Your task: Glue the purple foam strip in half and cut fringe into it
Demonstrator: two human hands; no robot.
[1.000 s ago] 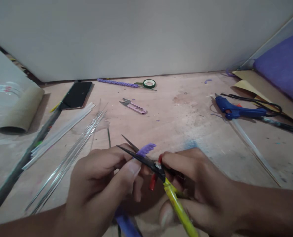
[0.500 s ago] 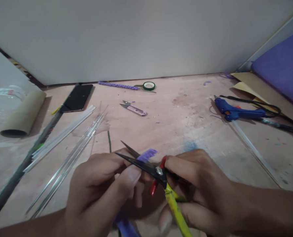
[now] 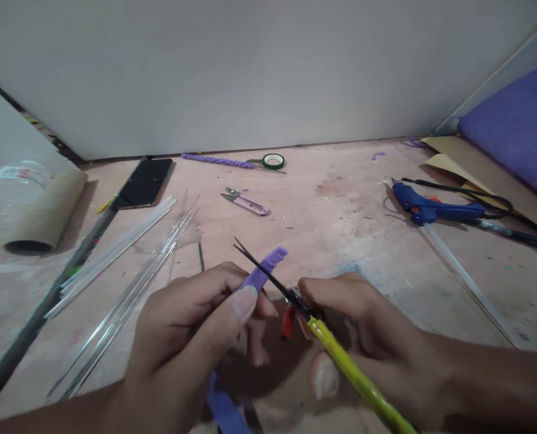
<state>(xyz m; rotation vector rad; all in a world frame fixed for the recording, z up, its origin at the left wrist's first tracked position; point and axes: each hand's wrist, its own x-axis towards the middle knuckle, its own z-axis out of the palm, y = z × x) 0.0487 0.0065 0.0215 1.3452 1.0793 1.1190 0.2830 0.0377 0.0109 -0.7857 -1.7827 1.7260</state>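
Between the thumb and fingers of my left hand (image 3: 200, 325) is a purple strip (image 3: 266, 268), its notched end sticking out up and to the right. More purple strip hangs below that hand near the bottom edge. My right hand (image 3: 363, 325) grips a pair of scissors (image 3: 340, 358) with yellow-covered handles and a red part near the pivot. The dark blades lie nearly edge-on across the strip and point up-left, slightly apart at the tips. Whether they touch the strip is hard to tell.
Thread snips (image 3: 245, 202), green tape (image 3: 273, 161) and a purple twisted stem (image 3: 216, 160) lie toward the back. At left are a phone (image 3: 144, 182), cardboard tube (image 3: 49, 211), glue sticks (image 3: 114, 256) and wires (image 3: 137, 301). A blue glue gun (image 3: 435, 206) rests at right.
The scissors have turned from flat to nearly edge-on, and their blades have drawn closer together. More of the purple strip's notched end shows above my left thumb.
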